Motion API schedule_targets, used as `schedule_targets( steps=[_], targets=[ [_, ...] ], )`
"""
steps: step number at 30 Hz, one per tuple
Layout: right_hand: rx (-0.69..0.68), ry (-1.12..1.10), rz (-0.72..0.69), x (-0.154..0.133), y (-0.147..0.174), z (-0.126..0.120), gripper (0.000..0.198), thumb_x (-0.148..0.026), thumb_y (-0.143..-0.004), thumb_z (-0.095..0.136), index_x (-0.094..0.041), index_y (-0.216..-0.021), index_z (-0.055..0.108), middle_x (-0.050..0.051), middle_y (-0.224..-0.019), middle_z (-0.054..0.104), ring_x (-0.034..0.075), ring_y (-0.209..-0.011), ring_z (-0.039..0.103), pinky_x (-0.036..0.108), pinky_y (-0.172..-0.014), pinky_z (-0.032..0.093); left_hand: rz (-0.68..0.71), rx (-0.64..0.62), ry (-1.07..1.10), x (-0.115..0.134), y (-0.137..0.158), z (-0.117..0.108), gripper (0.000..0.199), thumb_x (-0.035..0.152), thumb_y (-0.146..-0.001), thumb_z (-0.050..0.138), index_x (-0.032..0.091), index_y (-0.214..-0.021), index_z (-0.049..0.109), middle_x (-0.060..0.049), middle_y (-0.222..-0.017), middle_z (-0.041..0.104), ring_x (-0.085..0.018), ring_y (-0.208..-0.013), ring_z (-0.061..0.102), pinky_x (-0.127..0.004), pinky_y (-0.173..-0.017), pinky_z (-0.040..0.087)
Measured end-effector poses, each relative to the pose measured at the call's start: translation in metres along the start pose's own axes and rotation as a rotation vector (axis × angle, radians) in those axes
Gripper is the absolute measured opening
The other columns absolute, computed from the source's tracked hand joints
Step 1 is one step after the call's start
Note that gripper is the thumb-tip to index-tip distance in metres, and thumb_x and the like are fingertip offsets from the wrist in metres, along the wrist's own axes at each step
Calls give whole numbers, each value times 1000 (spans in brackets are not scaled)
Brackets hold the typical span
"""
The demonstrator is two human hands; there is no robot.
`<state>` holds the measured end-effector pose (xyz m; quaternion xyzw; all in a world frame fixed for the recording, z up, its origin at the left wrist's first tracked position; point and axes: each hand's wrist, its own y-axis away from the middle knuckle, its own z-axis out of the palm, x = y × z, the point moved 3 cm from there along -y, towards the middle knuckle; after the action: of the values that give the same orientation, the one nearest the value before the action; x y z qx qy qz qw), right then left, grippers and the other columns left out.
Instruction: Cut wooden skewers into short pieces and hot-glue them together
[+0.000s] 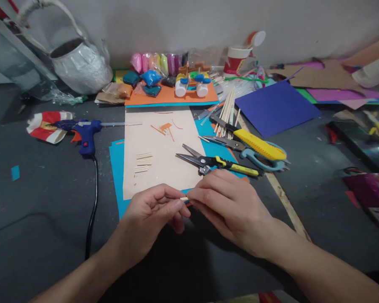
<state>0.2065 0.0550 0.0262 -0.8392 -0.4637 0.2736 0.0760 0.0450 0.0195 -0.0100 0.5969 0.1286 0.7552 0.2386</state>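
Note:
Between the fingertips of both hands is a short piece of wooden stick (184,199), most of it hidden by the fingers. My left hand (158,210) pinches one end and my right hand (229,206) pinches the other, just above the near edge of the cream paper (164,176). On that paper lie several short cut sticks (143,162) in small groups, with orange scraps (166,126) farther back. Black-and-yellow pruning snips (221,163) rest with their blades apart, right beyond my right hand.
A blue glue gun (87,131) lies left, its cord running toward me. Long wooden sticks (229,109), a yellow utility knife (259,143) and scissors (262,160) lie right of the paper. Behind stand clay packets (151,78), a silver kettle (80,67) and a paper cup (235,61).

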Motion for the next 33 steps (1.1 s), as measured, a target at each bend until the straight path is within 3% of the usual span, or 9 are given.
schedule_targets(
  steps=[11,18,28,31,33],
  targets=[
    [-24,-165,88,3,5,-1,15,-15,-98,52,-15,-102,67,5,-80,66,16,-73,56,28,-63,43,-40,6,130,-1,-1,-1,9,21,-81,73,15,-84,67,-3,-72,74,-10,-55,65,-21,-57,55],
    [-17,-166,18,4,5,0,15,-12,-95,54,-14,-95,69,7,-81,66,16,-74,56,28,-64,43,-132,-257,400,-6,-2,-2,12,27,-91,64,16,-87,65,-4,-88,75,-10,-65,68,-21,-59,59],
    [23,-38,-45,2,3,-5,22,-10,-93,52,-18,-100,71,8,-91,65,17,-80,56,30,-71,47,-201,-215,405,-6,0,-3,9,16,-85,72,15,-83,63,-2,-78,77,-11,-66,74,-16,-63,59],
    [128,-150,99,4,5,-7,21,-14,-92,60,-17,-112,65,11,-105,64,19,-94,60,31,-80,50,-182,-149,382,-5,0,-4,13,15,-82,75,15,-83,62,-3,-82,78,-12,-68,75,-17,-62,59],
    [178,-314,307,8,6,-7,24,-20,-91,64,-18,-115,61,7,-98,65,17,-86,62,28,-74,52,-170,-104,381,-5,1,-3,15,16,-81,76,16,-87,62,-3,-82,79,-13,-68,75,-18,-63,60]
  ],
)
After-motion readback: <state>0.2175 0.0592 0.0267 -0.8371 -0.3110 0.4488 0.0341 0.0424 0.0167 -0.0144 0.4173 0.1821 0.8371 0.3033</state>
